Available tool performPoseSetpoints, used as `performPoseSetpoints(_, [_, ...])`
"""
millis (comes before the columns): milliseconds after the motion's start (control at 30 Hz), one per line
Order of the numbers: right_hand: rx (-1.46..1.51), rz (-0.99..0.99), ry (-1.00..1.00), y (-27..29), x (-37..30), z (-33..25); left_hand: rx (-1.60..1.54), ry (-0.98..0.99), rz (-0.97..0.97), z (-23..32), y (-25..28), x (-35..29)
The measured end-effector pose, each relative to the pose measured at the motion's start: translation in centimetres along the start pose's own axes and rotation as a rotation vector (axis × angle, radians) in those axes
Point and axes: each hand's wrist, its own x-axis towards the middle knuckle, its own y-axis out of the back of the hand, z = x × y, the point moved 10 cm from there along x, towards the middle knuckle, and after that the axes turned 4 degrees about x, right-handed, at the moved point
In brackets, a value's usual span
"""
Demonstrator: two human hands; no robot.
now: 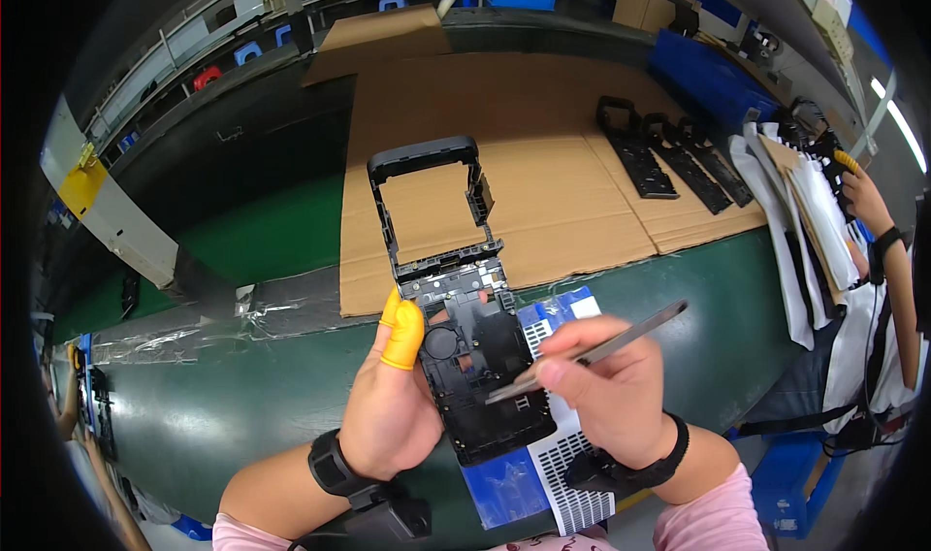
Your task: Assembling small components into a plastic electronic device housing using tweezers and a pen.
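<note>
My left hand (393, 410), with yellow finger cots, is closed around the left edge of a black plastic housing (485, 357). The housing has an open rectangular frame at its far end and a flat body with a round recess near my thumb. In my right hand (616, 386) is a pair of metal tweezers (640, 328), pinched between thumb and fingers. Their tip points down-left and lies over the lower part of the housing; whether it touches cannot be made out. Beneath the housing, a white sheet of small black pieces (572, 473) lies on blue film (506, 493).
Several black housings (640, 163) lie on brown cardboard (543, 192) at the far right. A blue bin (713, 81) stands behind them. A grey post (116, 226) rises at the left. Co-workers' arms (892, 260) show at both sides of the green table (242, 405).
</note>
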Motion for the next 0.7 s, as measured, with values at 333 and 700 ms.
performPoseSetpoints(333, [-0.036, 0.042, -0.080, 0.7, -0.6, 2.3, -0.054, -0.042, 0.086, -0.3, 1.0, 0.1])
performPoseSetpoints(700, [-0.042, 0.008, -0.077, 0.2, -0.8, 2.7, -0.072, -0.064, 0.064, -0.3, 1.2, -0.2])
